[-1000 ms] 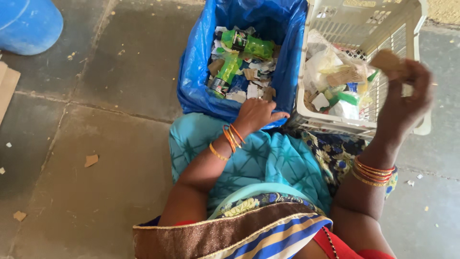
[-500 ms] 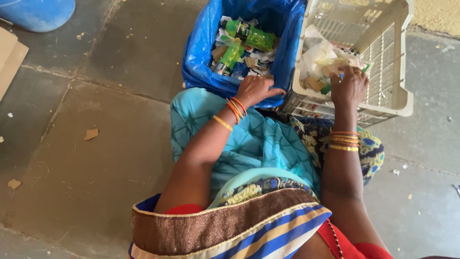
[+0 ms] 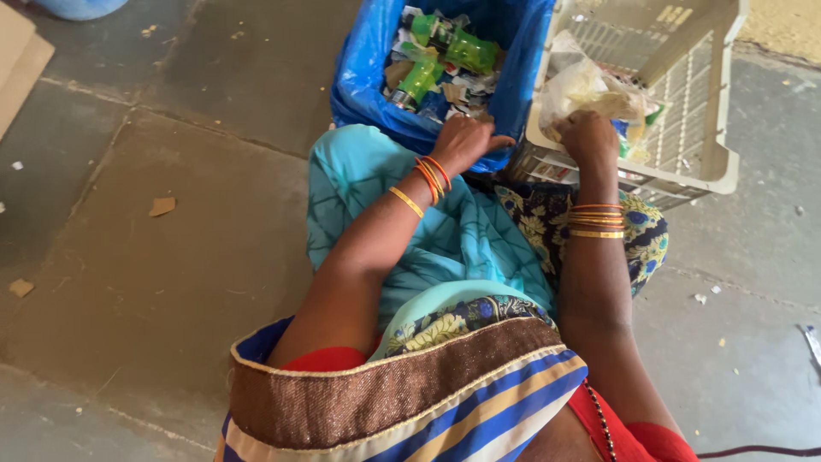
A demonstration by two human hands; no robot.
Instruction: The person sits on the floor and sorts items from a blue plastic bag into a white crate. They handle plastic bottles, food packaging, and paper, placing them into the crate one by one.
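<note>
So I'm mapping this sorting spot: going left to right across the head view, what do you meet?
Cardboard sheet at the left edge → small cardboard scrap on the floor → blue bag with green bottles → left hand on the bag's rim → right hand in the pale plastic crate.

A floor (image 3: 171, 282) of large grey stone slabs with visible joints is seen to carry everything. Directly on it are set a blue bag-lined bin (image 3: 363, 85) and, just beside it, a cream slatted plastic crate (image 3: 710, 128). Small brown cardboard scraps (image 3: 161, 206) and pale paper bits (image 3: 699, 299) are scattered across the slabs, and a flat cardboard sheet (image 3: 21, 64) is noted at the upper left edge.
</note>
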